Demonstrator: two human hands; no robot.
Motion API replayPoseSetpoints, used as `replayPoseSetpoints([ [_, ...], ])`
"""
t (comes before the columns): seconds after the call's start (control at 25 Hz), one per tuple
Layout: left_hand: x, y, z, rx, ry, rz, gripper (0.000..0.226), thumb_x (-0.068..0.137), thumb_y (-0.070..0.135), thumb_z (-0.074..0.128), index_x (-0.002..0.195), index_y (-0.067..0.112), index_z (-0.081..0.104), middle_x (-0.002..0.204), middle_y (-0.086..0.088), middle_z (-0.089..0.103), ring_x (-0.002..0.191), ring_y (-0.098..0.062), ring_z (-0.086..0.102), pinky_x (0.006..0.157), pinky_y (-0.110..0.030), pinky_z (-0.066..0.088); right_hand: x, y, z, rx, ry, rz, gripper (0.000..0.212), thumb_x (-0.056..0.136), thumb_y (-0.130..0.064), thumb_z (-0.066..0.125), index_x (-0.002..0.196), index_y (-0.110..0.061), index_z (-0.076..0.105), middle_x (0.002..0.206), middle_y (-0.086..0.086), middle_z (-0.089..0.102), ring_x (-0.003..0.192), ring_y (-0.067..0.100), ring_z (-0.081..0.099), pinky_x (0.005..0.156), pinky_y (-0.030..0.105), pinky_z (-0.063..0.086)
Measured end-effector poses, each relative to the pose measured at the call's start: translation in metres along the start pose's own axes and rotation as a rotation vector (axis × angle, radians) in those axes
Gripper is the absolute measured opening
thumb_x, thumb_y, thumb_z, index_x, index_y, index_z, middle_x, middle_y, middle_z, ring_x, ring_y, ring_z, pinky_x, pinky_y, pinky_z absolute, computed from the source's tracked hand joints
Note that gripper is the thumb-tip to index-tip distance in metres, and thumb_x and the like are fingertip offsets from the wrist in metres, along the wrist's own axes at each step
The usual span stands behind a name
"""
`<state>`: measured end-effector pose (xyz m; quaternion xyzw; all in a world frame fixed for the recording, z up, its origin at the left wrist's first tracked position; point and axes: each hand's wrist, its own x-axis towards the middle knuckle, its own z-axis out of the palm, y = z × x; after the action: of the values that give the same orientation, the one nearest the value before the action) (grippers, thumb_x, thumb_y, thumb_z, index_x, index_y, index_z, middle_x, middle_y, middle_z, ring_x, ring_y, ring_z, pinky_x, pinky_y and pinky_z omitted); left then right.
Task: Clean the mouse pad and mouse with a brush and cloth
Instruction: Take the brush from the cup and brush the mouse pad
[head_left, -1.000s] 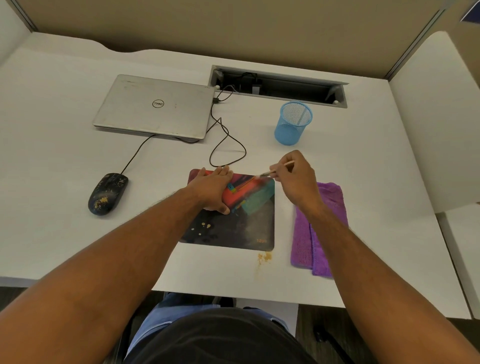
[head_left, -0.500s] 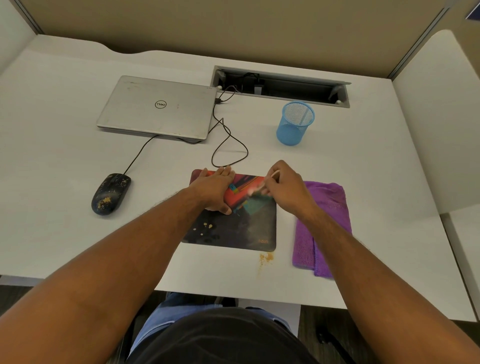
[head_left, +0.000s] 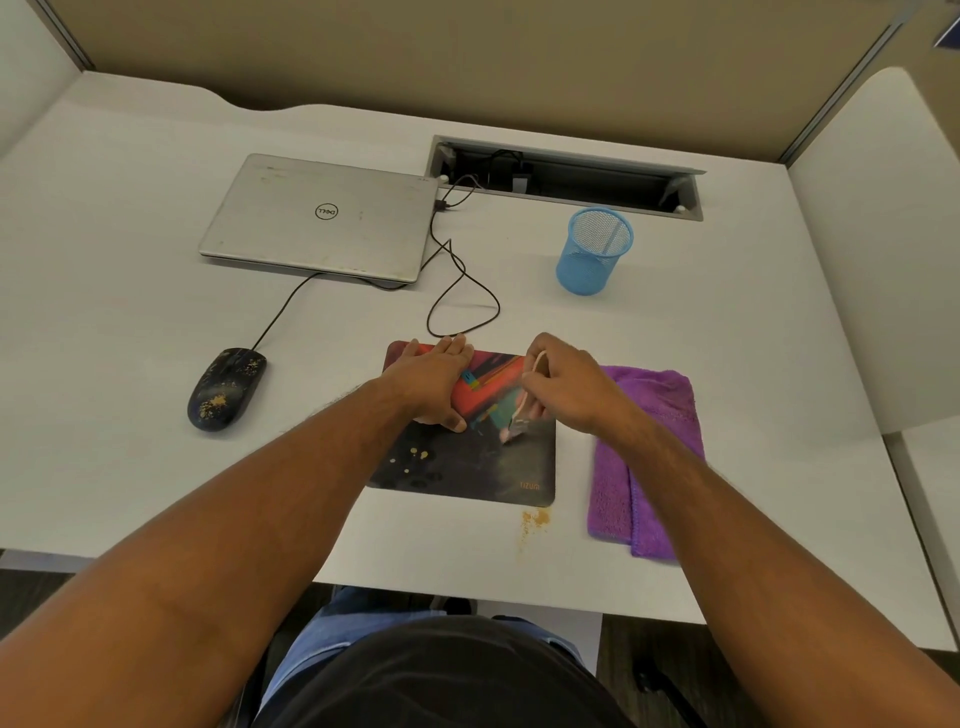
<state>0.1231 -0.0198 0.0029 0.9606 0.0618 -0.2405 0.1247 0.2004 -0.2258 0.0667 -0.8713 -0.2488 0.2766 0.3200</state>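
The mouse (head_left: 226, 389) lies at the far left of the tabletop (head_left: 130, 467), well apart from the work area, its dark shell speckled with yellowish crumbs. It is judged rigid, light and smooth; take hold across its flanks, with slack kept in the cable (head_left: 457, 280) that runs to the closed laptop (head_left: 322, 221).

The mouse pad (head_left: 467, 467) lies flat near the front edge. It is judged thin, flexible and prone to sliding, so it is best pinned from above rather than lifted. The left hand (head_left: 434, 382) does this: its grip is open, palm and fingers pressed flat on the pad's far-left part. Crumbs remain on the pad's near-left area, and a small heap lies on the tabletop just off the near-right corner.

The right hand (head_left: 563, 387) has its grip closed on the slim brush (head_left: 522, 410) (a light, stiff handle, pinched near mid-length). The bristle end touches the pad's right-centre and appears blurred. The purple cloth (head_left: 649, 457) lies folded just right of the pad, soft and limp, with the right forearm over it.

Compared with one second ago, the right hand has come from beyond the pad's far edge down over its surface, and the brush has swung from near level to steeply downward. The left hand, the mouse and the cloth hold their places.
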Motion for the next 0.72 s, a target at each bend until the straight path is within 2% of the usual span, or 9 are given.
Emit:
replayPoseSetpoints([
  [0.12, 0.000, -0.001, 0.000, -0.007, 0.009, 0.005, 0.123, 0.071, 0.056, 0.080, 0.159, 0.021, 0.001, 0.167, -0.001, 0.000, 0.153, -0.019, 0.001, 0.120, -0.051, -0.001, 0.002, -0.001, 0.002, 0.105, 0.231, -0.019, 0.003, 0.104, -0.026, 0.053, 0.101, -0.025, 0.053, 0.096, -0.001, 0.070, 0.086, 0.014, 0.067, 0.065, 0.031, 0.054],
  [0.16, 0.000, -0.001, 0.000, -0.004, 0.007, 0.004, 0.123, 0.071, 0.056, 0.080, 0.159, 0.022, 0.001, 0.167, -0.001, 0.000, 0.153, -0.020, 0.001, 0.120, -0.051, -0.001, 0.002, -0.002, 0.006, 0.087, 0.240, -0.003, 0.003, 0.105, -0.027, 0.052, 0.103, -0.025, 0.053, 0.098, -0.002, 0.068, 0.086, 0.013, 0.065, 0.062, 0.027, 0.049],
  [0.2, 0.001, -0.001, 0.001, -0.002, 0.004, 0.002, 0.123, 0.071, 0.056, 0.080, 0.159, 0.022, 0.001, 0.167, -0.001, 0.000, 0.153, -0.020, 0.002, 0.120, -0.051, -0.001, 0.002, -0.002, 0.010, 0.053, 0.197, 0.015, 0.003, 0.106, -0.026, 0.051, 0.104, -0.026, 0.053, 0.098, -0.001, 0.068, 0.087, 0.013, 0.065, 0.061, 0.026, 0.049],
  [0.32, 0.002, -0.001, 0.002, -0.009, 0.001, -0.003, 0.122, 0.072, 0.056, 0.080, 0.159, 0.023, 0.001, 0.167, -0.001, 0.000, 0.153, -0.020, 0.002, 0.121, -0.052, 0.000, 0.006, -0.002, 0.012, -0.006, 0.054, 0.029, 0.006, 0.103, -0.023, 0.053, 0.099, -0.027, 0.052, 0.094, 0.000, 0.068, 0.085, 0.019, 0.070, 0.070, 0.031, 0.060],
  [0.48, 0.002, -0.002, 0.002, -0.012, 0.007, 0.000, 0.122, 0.071, 0.057, 0.080, 0.159, 0.022, 0.001, 0.167, -0.001, 0.001, 0.153, -0.020, 0.002, 0.121, -0.052, 0.001, 0.010, -0.005, 0.008, 0.099, 0.256, 0.000, 0.002, 0.103, -0.026, 0.053, 0.102, -0.025, 0.054, 0.098, -0.001, 0.069, 0.089, 0.016, 0.067, 0.067, 0.029, 0.054],
  [0.56, 0.001, -0.002, 0.002, -0.014, 0.005, -0.004, 0.122, 0.072, 0.056, 0.080, 0.159, 0.023, 0.001, 0.167, 0.000, 0.000, 0.153, -0.020, 0.002, 0.121, -0.051, 0.000, 0.010, -0.007, 0.013, 0.065, 0.172, 0.051, 0.003, 0.104, -0.024, 0.052, 0.105, -0.023, 0.055, 0.102, 0.002, 0.070, 0.092, 0.018, 0.068, 0.068, 0.030, 0.055],
  [0.64, 0.000, -0.001, 0.002, -0.022, 0.008, -0.004, 0.122, 0.072, 0.056, 0.080, 0.159, 0.023, 0.001, 0.167, 0.000, 0.000, 0.153, -0.019, 0.002, 0.121, -0.051, 0.000, 0.013, -0.008, 0.015, 0.026, 0.072, 0.050, 0.003, 0.103, -0.021, 0.052, 0.101, -0.022, 0.055, 0.098, 0.006, 0.072, 0.087, 0.020, 0.072, 0.076, 0.037, 0.062],
  [0.72, -0.001, -0.001, 0.001, -0.019, 0.009, 0.002, 0.121, 0.072, 0.055, 0.080, 0.159, 0.023, 0.002, 0.167, -0.001, 0.000, 0.153, -0.019, 0.002, 0.121, -0.051, 0.000, 0.015, -0.011, 0.011, 0.065, 0.134, 0.026, 0.002, 0.102, -0.022, 0.054, 0.100, -0.023, 0.055, 0.097, 0.004, 0.070, 0.088, 0.020, 0.071, 0.076, 0.035, 0.061],
])
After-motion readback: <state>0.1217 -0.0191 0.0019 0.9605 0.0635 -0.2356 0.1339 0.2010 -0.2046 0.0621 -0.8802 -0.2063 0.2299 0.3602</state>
